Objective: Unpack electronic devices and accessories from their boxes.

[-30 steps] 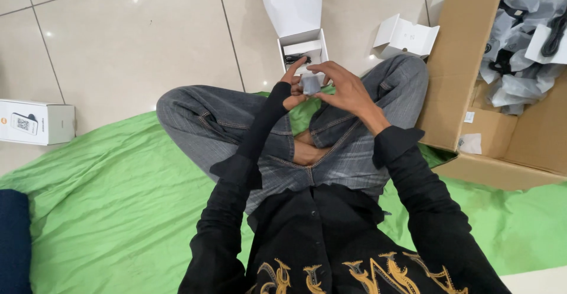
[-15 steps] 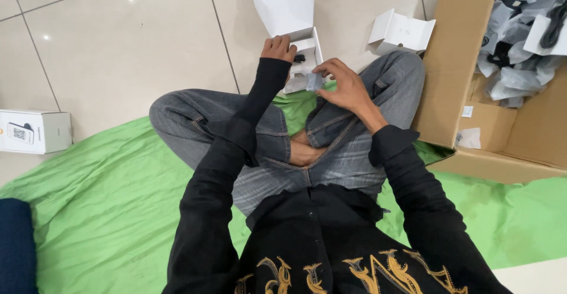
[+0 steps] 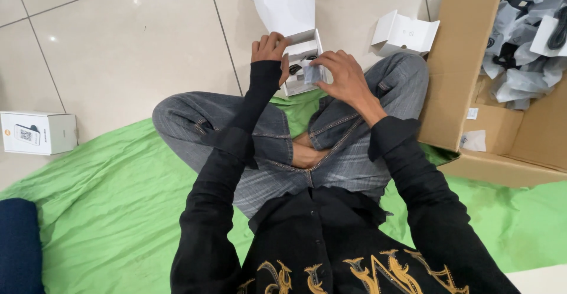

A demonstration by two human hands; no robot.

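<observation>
Makeshift packing spot on tiled floor (image 3: 118, 46): green sheet (image 3: 106, 199), cardboard carton (image 3: 460, 64), small white boxes (image 3: 38, 131).

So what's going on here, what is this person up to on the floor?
A person sits cross-legged on a green sheet. The left hand steadies a small open white box on the tiled floor, while the right hand holds a small bagged item at its opening. A large cardboard carton of similar bagged parts stands on the right, with another open white box beside it and a closed one far left.
</observation>
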